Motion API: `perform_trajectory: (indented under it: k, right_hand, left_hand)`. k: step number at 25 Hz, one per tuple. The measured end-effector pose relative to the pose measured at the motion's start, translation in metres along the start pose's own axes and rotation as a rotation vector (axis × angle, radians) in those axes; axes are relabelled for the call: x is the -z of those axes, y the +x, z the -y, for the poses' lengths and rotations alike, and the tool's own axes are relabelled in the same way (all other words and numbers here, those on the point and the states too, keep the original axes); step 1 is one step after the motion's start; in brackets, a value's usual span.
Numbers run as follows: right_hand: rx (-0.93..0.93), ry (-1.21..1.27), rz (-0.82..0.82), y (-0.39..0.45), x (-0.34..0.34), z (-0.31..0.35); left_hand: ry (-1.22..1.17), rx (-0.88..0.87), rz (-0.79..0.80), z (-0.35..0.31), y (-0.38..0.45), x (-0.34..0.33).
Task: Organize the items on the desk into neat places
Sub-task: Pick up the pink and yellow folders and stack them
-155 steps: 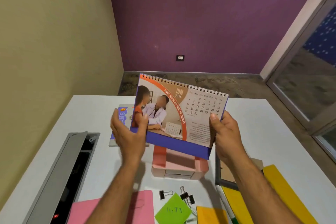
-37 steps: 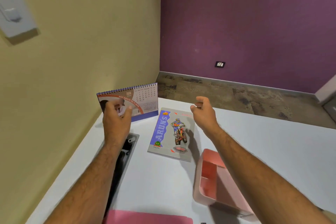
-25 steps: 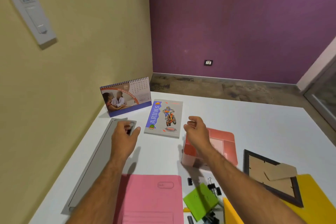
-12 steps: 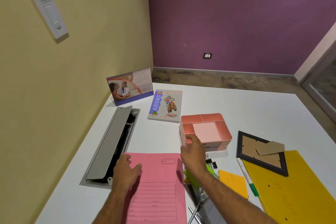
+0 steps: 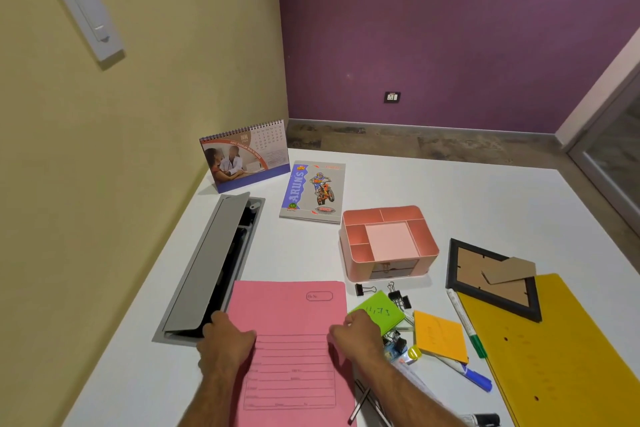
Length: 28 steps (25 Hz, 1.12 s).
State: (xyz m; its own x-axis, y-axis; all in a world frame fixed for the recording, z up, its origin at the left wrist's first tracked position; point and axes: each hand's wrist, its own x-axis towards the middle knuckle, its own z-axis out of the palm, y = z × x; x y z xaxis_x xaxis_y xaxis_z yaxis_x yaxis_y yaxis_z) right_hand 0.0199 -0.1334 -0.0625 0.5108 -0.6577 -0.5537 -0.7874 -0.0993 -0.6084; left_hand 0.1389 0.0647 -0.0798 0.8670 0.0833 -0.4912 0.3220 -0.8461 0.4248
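Gripping the pink folder (image 5: 291, 340) by both side edges, left hand (image 5: 225, 340) and right hand (image 5: 356, 334) keep its long axis pointing away.

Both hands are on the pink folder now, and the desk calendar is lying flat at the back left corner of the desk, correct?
Not quite. The head view shows the desk calendar standing upright at the back left corner, not flat. Left hand and right hand are both on the pink folder.

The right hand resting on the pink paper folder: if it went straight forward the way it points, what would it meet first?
Probably the green sticky-note pad, which lies just ahead of the right hand on the pink paper folder. The pink plastic desk organiser is farther along; depth is hard to judge.
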Motion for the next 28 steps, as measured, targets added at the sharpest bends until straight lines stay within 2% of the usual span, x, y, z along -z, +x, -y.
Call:
perform_trajectory:
  k: [3,6,10,13,18,20,22,25,28]
  right_hand:
    - [0.003,0.007,-0.026,-0.001,0.000,-0.001]
    - [0.002,0.045,-0.012,-0.002,0.005,0.000]
    - [-0.046,0.159,0.057,-0.004,0.003,0.000]
    - [-0.093,0.305,0.090,-0.003,0.000,-0.007]
    - [-0.059,0.562,0.268,-0.019,0.009,0.004]
    - [0.022,0.648,0.375,-0.024,0.013,0.012]
    - [0.108,0.711,0.411,-0.028,0.016,0.018]
    - [0.161,0.802,0.302,-0.026,0.036,0.023]
    - [0.222,0.838,0.230,-0.020,0.075,0.019]
  left_hand:
    - [-0.100,-0.006,-0.051,-0.001,0.000,0.007]
    - [-0.171,-0.162,-0.064,-0.016,-0.009,0.020]
    - [-0.151,-0.354,-0.046,-0.042,-0.013,0.044]
    - [-0.169,-0.431,-0.118,-0.064,-0.017,0.068]
    - [-0.325,-0.499,-0.298,-0.100,-0.023,0.115]
    - [-0.408,-0.523,-0.359,-0.109,-0.025,0.126]
    - [-0.491,-0.531,-0.369,-0.116,-0.026,0.131]
    - [-0.629,-0.500,-0.203,-0.128,-0.023,0.132]
    - [-0.765,-0.485,0.158,-0.138,-0.037,0.120]
